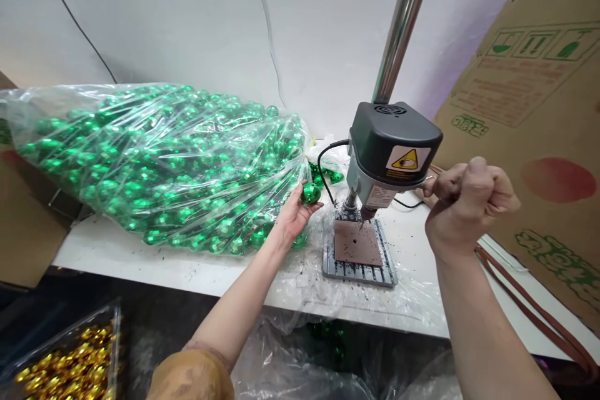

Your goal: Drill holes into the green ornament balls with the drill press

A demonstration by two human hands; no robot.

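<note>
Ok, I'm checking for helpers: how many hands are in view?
2: the left hand holds a green ball beside the plastic bag; the right hand is curled beside the drill press.

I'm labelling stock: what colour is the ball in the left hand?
The ball is shiny green, best seen in the head view.

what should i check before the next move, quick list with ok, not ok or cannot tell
1. Green ball held: ok, in the fingers of the left hand.
2. Left hand away from the drill bit: ok, off to its left.
3. Brown plate clean: not ok, dark debris lies on it.
4. Right hand gripping a lever: cannot tell, the fist beside the drill press hides it.
5. Bit stopped: cannot tell from a still.
</note>
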